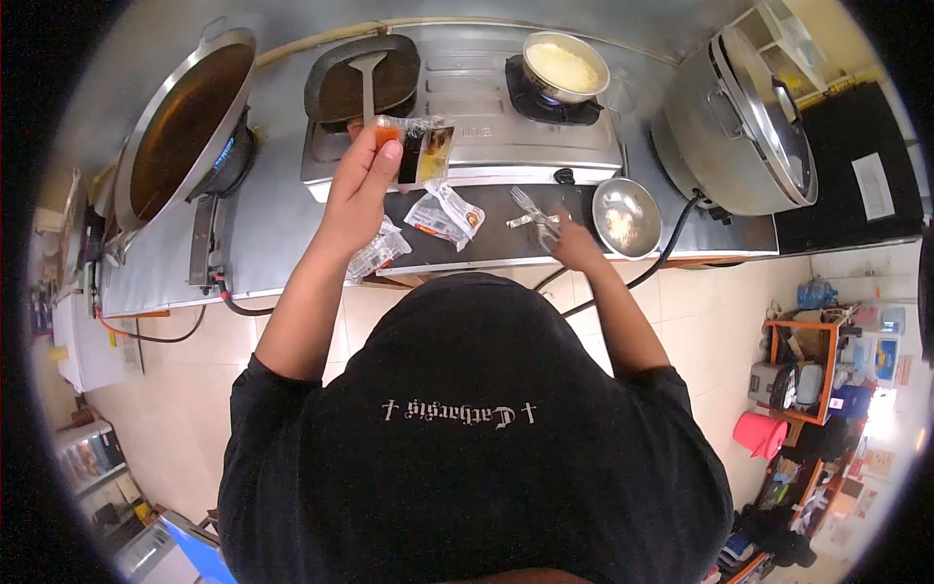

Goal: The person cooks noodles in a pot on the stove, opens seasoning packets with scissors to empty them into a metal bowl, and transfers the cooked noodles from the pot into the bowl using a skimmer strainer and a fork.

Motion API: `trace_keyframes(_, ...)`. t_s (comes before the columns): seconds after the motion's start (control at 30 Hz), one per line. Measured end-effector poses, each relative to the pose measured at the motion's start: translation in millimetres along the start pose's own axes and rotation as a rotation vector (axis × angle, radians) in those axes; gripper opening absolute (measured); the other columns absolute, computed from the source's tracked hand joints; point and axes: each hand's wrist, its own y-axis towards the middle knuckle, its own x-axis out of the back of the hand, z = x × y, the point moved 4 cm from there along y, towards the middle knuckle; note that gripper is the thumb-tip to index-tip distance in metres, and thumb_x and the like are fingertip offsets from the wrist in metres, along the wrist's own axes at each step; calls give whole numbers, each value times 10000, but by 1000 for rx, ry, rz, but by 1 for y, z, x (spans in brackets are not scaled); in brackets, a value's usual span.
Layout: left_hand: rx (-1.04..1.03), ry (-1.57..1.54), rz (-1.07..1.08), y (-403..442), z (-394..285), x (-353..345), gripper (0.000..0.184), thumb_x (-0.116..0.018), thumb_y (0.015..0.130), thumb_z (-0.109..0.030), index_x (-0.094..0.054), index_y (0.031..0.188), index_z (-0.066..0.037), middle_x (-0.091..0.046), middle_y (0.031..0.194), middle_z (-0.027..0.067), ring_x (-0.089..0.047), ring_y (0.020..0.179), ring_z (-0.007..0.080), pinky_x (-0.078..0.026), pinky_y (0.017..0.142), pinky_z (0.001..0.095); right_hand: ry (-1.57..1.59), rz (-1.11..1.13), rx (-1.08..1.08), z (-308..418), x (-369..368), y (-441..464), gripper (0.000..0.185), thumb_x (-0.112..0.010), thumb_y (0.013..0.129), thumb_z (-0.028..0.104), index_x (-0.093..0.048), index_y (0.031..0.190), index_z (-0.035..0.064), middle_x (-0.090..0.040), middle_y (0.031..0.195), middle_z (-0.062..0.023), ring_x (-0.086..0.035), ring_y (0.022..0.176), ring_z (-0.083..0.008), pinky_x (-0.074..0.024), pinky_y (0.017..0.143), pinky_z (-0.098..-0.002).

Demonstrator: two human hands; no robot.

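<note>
My left hand (362,190) is raised over the front of the stove, its fingers closed on clear seasoning sachets (424,153) with orange, dark and yellow contents. Below it, a crumpled printed noodle wrapper (445,215) lies on the dark counter strip, and another wrapper (381,248) is partly behind my forearm. My right hand (578,244) is at the counter's front edge, fingers around the handle end of a metal fork (530,206); the exact grip is small and partly hidden. A second shiny piece lies across the fork. Right of this hand is a metal bowl (627,218).
A small pot (564,68) with pale, foamy contents sits over a lit burner. A dark square pan (336,83) holds a spatula (368,78). A large wok (185,127) stands left; a tall lidded pot (720,127) stands right. A black hose (671,243) runs along the edge.
</note>
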Motion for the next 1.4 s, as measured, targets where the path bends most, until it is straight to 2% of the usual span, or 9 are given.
trace_keyframes(0.07,72,-55,9,-2,6,3,392,-442,1044,-249,-466,1358,-14,-571,1168,7,-506,1029,67,-398,909,231,23,-19,36,18,44,-27,776,-755,778,238,-344,1415,73,-593,1196,-246,-621,1045,-388,-500,854,-458)
trace_keyframes(0.17,16,-153,-6,0,9,1,365,-452,1042,-259,-490,1318,-23,-548,1004,-9,-488,880,61,-422,831,243,300,81,159,64,104,-66,849,-832,701,365,-407,1388,100,-603,1172,-119,-599,1055,-272,-477,869,-395)
trace_keyframes(0.23,50,-409,15,3,-4,-10,384,-446,1043,-247,-455,1346,-11,-557,1126,15,-512,1018,81,-401,928,252,418,40,381,105,139,-87,917,-874,611,474,-452,1336,104,-581,1147,-51,-540,1031,-206,-440,899,-349)
trace_keyframes(0.43,27,-602,295,14,-15,-30,408,-439,1046,-256,-421,1369,-8,-550,1194,28,-502,1100,90,-368,992,262,401,87,749,172,183,-98,912,-906,555,461,-487,1284,107,-588,1113,-74,-566,990,-217,-449,908,-339)
trace_keyframes(0.57,-10,-480,268,19,-18,-33,401,-443,1045,-264,-433,1353,-8,-551,1188,19,-500,1098,86,-374,982,260,374,122,711,185,200,-105,1011,-903,454,578,-510,1248,92,-560,1029,-22,-524,959,-169,-415,864,-309)
trace_keyframes(0.97,-219,18,92,15,-44,-36,271,-446,1042,-226,-504,1195,-10,-554,1017,-2,-470,941,70,-377,873,217,289,15,658,203,221,-117,857,-934,475,471,-590,1135,44,-591,964,-30,-551,887,-147,-468,802,-305)
trace_keyframes(1.13,-285,80,32,11,-49,-37,242,-457,1038,-243,-511,1115,-20,-523,929,-1,-441,864,76,-376,807,220,248,24,573,208,225,-120,735,-944,516,377,-619,1081,35,-562,798,6,-485,728,-70,-421,646,-243)
trace_keyframes(1.23,-307,114,-3,10,-48,-36,244,-456,1038,-247,-511,1099,-17,-527,933,-1,-442,863,80,-376,804,222,126,-74,601,212,231,-122,604,-912,562,412,-666,988,62,-514,580,-25,-490,540,-147,-396,541,-302)
trace_keyframes(1.4,-307,233,-3,11,-44,-31,241,-470,1030,-253,-513,1092,-24,-532,877,18,-452,840,92,-380,793,233,93,-142,660,219,236,-127,573,-908,561,411,-679,958,66,-484,550,-42,-479,510,-175,-387,524,-314)
